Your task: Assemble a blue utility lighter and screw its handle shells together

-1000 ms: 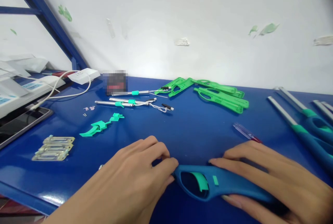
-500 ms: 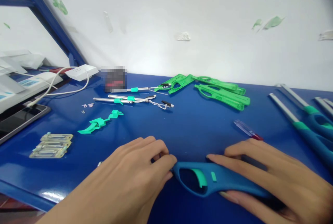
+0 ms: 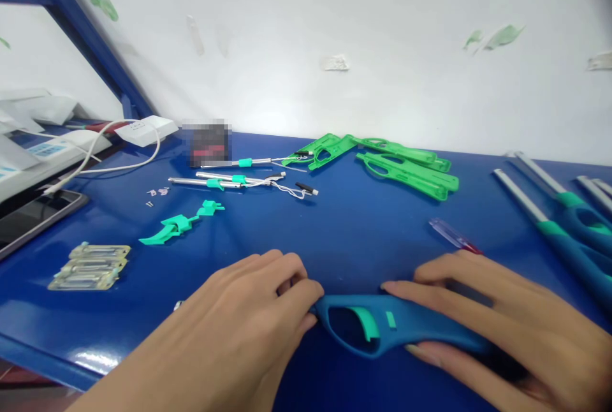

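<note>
A blue gas lighter (image 3: 406, 319) with a teal trigger and a small teal switch lies across the front of the table, between my hands. My left hand (image 3: 268, 316) pinches its front end, and the part beyond is hidden under my fingers. My right hand (image 3: 497, 329) grips the handle, fingers along the top and thumb below. Near my right fingertips lies a clear and red plastic piece (image 3: 454, 236). Left of my left hand are loose teal trigger parts (image 3: 176, 228) and several clear fuel tanks (image 3: 90, 266).
Metal lighter tubes with wires (image 3: 229, 181) lie mid-table, behind them green casing halves (image 3: 406, 173). Blue lighters (image 3: 574, 252) with metal tubes lie at right. A phone (image 3: 38, 220), white cable (image 3: 95, 157) and tiny parts (image 3: 157, 192) are at left. A white wall (image 3: 306, 29) stands behind.
The view has shifted slightly. Both hands keep their hold on the lighter, which has barely moved.
</note>
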### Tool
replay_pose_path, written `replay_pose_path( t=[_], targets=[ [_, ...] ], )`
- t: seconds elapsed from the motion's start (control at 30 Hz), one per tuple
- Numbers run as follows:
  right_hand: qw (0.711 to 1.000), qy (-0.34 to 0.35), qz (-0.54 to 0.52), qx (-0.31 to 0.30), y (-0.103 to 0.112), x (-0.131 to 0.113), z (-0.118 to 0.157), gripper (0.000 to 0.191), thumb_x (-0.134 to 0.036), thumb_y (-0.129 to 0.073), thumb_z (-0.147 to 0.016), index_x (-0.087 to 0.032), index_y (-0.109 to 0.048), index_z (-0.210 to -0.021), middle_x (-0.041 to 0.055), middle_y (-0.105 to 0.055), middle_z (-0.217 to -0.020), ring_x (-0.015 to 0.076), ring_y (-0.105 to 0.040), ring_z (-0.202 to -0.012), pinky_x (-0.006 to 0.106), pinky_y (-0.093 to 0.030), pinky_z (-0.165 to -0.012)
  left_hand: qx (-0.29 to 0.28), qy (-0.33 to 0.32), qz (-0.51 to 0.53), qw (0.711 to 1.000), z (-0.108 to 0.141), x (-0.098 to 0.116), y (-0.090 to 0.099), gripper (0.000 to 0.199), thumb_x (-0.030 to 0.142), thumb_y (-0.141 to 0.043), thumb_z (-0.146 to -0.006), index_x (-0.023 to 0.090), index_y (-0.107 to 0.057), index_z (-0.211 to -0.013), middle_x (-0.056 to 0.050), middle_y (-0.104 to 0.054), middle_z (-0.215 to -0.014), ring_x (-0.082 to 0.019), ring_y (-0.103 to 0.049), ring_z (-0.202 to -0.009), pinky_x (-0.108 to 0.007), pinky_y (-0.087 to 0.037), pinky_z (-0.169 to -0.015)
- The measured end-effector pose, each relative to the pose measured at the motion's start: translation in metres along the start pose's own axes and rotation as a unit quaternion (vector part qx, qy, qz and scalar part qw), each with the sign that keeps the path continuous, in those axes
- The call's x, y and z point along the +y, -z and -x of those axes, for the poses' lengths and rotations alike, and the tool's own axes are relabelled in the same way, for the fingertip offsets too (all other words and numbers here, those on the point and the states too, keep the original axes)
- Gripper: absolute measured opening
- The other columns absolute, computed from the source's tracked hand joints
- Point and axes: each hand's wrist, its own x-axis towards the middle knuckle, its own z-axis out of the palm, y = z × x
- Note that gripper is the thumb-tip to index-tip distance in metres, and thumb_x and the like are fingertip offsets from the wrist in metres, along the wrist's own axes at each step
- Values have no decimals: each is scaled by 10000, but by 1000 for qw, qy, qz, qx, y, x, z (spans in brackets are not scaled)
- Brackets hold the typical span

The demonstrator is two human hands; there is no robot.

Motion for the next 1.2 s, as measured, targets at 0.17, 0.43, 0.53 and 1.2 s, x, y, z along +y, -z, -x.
replay_pose_path(
  t=[0.17,0.43,0.53,1.2],
  targets=[
    [997,-48,-48,44,-4,-2,-6,487,-460,-627,-1016,-415,-598,-1500,-2,-740,-1246,278,-742,-1152,422,-654,-957,50,-17,-40,998,-4,8,1,299,356,-417,-1126,273,-666,-1269,-77,-726,-1257,-342,-738,-1082,-524,-682,-779],
    [993,-78,-68,59,-12,-9,-21,458,-538,-597,-1018,-408,-658,-1453,36,-751,-1159,316,-727,-1170,486,-626,-1014,47,-43,25,998,-16,12,0,184,332,-539,-1110,247,-693,-1164,-24,-724,-1155,-227,-726,-1024,-479,-595,-1068],
    [993,-79,-67,57,-14,-8,-19,457,-542,-594,-1017,-405,-662,-1448,41,-748,-1160,316,-727,-1165,490,-625,-1015,38,-51,35,997,-16,10,-2,189,319,-509,-1121,248,-684,-1101,-16,-709,-1125,-220,-713,-1002,-462,-586,-1056],
    [998,-38,42,-39,-14,-10,10,564,-490,-485,-1091,-384,-415,-1641,57,-671,-1402,323,-670,-1257,598,-577,-1057,112,-84,-92,986,-19,20,-7,411,27,-370,-1003,126,-751,-1118,-107,-772,-997,-287,-725,-838,-447,-660,-705]
  ],
)
